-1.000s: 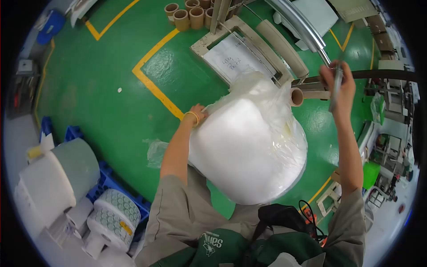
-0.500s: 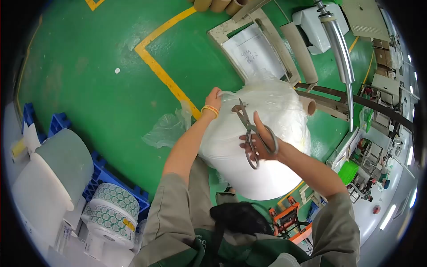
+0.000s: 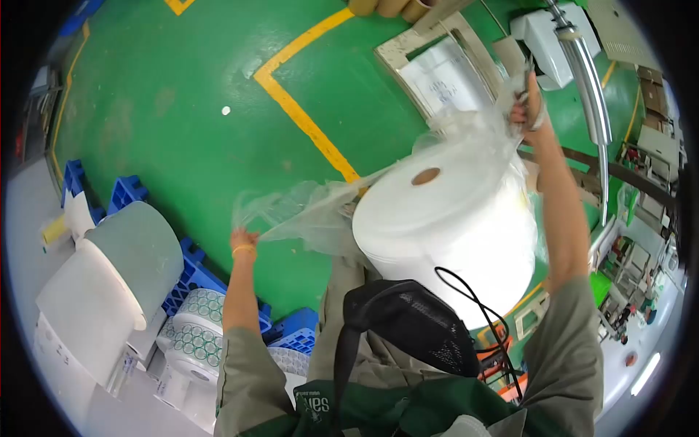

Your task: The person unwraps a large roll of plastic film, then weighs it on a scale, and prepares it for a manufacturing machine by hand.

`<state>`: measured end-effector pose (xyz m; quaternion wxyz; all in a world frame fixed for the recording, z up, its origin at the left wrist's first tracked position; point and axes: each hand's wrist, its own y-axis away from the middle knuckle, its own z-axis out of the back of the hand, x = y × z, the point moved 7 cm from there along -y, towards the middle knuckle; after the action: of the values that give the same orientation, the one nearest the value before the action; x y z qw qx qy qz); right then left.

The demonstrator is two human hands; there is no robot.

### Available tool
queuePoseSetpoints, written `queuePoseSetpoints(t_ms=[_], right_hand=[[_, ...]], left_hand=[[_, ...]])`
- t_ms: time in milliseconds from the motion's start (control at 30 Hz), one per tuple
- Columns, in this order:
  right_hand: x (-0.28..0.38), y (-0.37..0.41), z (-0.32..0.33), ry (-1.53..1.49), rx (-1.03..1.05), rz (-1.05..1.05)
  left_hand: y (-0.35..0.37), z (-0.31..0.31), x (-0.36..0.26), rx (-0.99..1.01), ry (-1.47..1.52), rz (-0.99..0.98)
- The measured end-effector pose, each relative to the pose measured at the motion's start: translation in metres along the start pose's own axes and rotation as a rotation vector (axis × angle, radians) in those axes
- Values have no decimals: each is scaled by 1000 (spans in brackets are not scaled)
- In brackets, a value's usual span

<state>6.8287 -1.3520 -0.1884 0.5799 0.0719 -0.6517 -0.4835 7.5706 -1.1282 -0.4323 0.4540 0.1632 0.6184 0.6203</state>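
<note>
A large white roll (image 3: pixel 451 233) stands before me, its brown cardboard core (image 3: pixel 426 176) showing in the top face. Clear plastic film (image 3: pixel 313 211) stretches across the roll's far side, from one hand to the other. Out to the left, my left hand (image 3: pixel 245 240), with a yellow band at the wrist, is closed on the film's end. My right hand (image 3: pixel 530 115) is raised beyond the roll's far right side, closed around a pair of scissors (image 3: pixel 539 116). Bunched film lies against the fingers of that hand, and the blades are partly hidden there.
Large rolls (image 3: pixel 138 255) and printed label rolls (image 3: pixel 193 331) sit at the left near blue pallets (image 3: pixel 186 273). A metal frame (image 3: pixel 400 65) lies on the green floor (image 3: pixel 175 167) ahead. A steel cylinder (image 3: pixel 582 80) rises at the right. A black bag (image 3: pixel 408 320) hangs at my front.
My left hand has pulled the film out to the left and toward me. My right hand has moved forward and right with the scissors, uncovering the roll's top.
</note>
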Motion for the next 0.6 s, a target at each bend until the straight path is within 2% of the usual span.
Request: queuePoseSetpoints(t_ms=[33,100,133,167,200,233,267,333,367,433,500,567,600], right_hand=[[23,18,18,144,-46,2],[50,55,45,512,-41,1],[56,75,58,690,-43,0],[67,95,69,928,-90,165],[76,115,77,1164,-143,333],[81,137,83,1399,-202,494],[78,160,92,1447,-237,465],[74,202,105,1540,-297,402],[60,213,123,1461,-301,342],[11,225,159,1292,-307,225],[-47,240,185,1183,-335,347],[-98,256,201,1014,-358,256],[-127,258,212,926,-405,283]], left_hand=[[-10,38,11,41,146,3],[-2,74,40,40,258,198],[0,84,54,-54,237,235],[1,85,58,-145,207,268],[19,70,42,-203,41,212],[67,47,15,-264,-127,149],[100,30,-8,-330,-297,81],[105,3,-48,-266,-647,-446],[117,-14,-63,-229,-812,-713],[180,-84,-61,-21,-956,-1083],[281,-170,-27,269,-1106,-1181],[360,-235,31,626,-991,-1196],[392,-260,64,694,-1023,-1275]])
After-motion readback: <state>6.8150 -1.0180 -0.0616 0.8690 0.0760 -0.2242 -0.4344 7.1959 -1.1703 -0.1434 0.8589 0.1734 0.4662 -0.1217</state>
